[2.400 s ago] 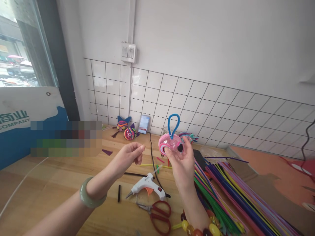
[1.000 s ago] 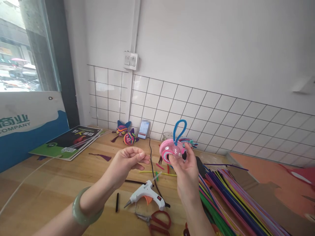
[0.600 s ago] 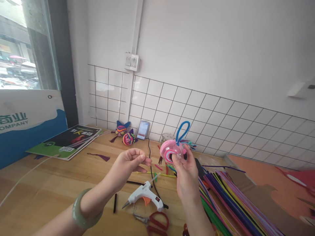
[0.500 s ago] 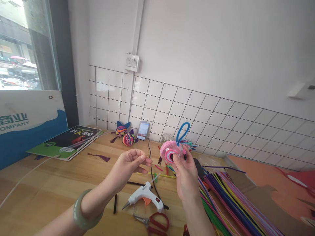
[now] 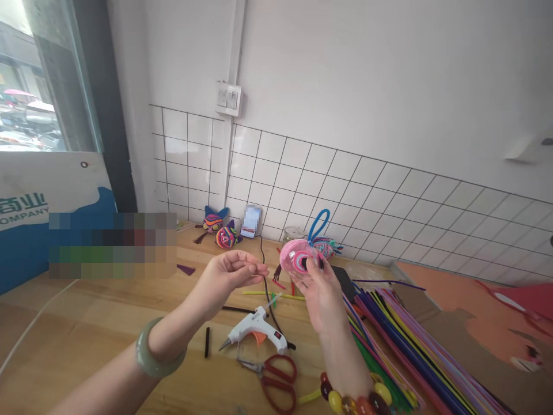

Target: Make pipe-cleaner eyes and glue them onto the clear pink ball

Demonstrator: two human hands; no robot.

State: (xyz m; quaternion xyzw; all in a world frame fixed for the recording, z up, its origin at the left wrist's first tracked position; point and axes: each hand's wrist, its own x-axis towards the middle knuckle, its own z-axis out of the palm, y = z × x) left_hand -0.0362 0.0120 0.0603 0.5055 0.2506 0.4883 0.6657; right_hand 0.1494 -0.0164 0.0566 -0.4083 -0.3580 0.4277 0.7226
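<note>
Red-handled scissors (image 5: pixel 273 381) lie nearest on the worktop (image 5: pixel 108 323), a white glue gun (image 5: pixel 251 325) at their eleven o'clock, then the left hand (image 5: pixel 233 274) in a closed pinch, contents unclear, and, at its three o'clock, the right hand (image 5: pixel 324 294) gripping a pink-and-clear ball (image 5: pixel 294 257).

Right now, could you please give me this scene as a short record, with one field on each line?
left hand: fingers drawn together; anything pinched is too small to tell
right hand: fingers hold a pink ornament
ornament detail: blue loop on top
tools on table: white glue gun, red-handled scissors
materials: bundle of coloured stems, right of the tools
along the wall: two striped ornaments, phone
</note>
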